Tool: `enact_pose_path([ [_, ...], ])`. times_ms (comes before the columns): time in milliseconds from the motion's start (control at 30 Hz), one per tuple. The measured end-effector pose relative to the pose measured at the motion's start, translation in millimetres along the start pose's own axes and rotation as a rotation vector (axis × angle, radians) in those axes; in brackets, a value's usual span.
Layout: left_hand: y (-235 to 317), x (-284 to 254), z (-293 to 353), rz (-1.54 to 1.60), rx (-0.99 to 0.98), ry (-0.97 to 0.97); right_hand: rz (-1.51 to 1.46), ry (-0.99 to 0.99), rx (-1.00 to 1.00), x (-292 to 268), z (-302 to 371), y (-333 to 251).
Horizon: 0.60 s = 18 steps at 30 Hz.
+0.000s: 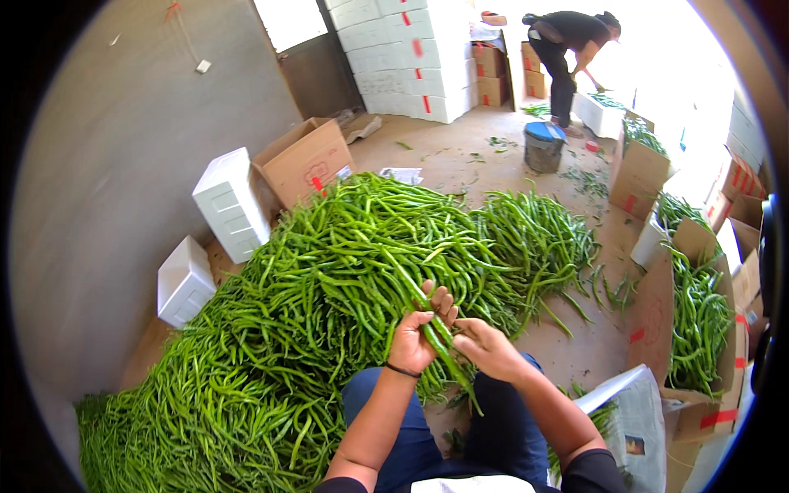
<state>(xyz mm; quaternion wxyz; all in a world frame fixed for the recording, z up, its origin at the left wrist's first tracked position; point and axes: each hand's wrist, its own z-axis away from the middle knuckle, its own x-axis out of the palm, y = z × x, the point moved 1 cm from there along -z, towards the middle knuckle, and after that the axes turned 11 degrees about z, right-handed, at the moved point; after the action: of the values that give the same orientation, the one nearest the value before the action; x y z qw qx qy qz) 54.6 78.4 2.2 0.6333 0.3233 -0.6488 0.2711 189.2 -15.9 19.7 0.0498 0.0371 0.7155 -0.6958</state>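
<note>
Several long green chili peppers [449, 361] lie across my left hand [417, 335], whose fingers curl up around them; a dark band circles that wrist. Close beside it, my right hand [491, 348] has its thumb and fingertips pinched against the side of the same peppers. Exactly what its fingertips grip is hidden. Both hands are above my knees, at the near edge of a big heap of green chili peppers [329, 271] spread over the floor.
Cardboard boxes filled with peppers [699, 329] line the right side. White foam boxes [233, 204] and an open cardboard box [304, 163] stand behind the heap. A bucket with a blue lid [544, 146] is farther back, near a person [567, 49] bending over a white box [600, 113].
</note>
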Motion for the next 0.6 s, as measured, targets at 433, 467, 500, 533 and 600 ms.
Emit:
enact_pose_path([
  [433, 40.3, -4.4, 36.5, 0.172, 0.029, -0.138, -0.4, -0.38, 0.419, 33.8, 19.3, 21.5],
  [467, 39.7, -0.2, 39.5, 0.184, 0.022, -0.167, -0.43, -0.373, 0.421, 36.0, 21.7, 20.9],
  [500, 39.8, 1.8, 42.0, 0.186, 0.03, -0.178, -0.46, -0.367, 0.423, 38.0, 23.7, 19.9],
  [533, 39.7, 3.4, 44.2, 0.188, 0.039, -0.19, -0.447, -0.366, 0.436, 41.1, 25.0, 18.2],
  [600, 37.7, 9.2, 49.4, 0.18, 0.075, -0.203, -0.43, -0.388, 0.402, 52.0, 27.9, 10.2],
])
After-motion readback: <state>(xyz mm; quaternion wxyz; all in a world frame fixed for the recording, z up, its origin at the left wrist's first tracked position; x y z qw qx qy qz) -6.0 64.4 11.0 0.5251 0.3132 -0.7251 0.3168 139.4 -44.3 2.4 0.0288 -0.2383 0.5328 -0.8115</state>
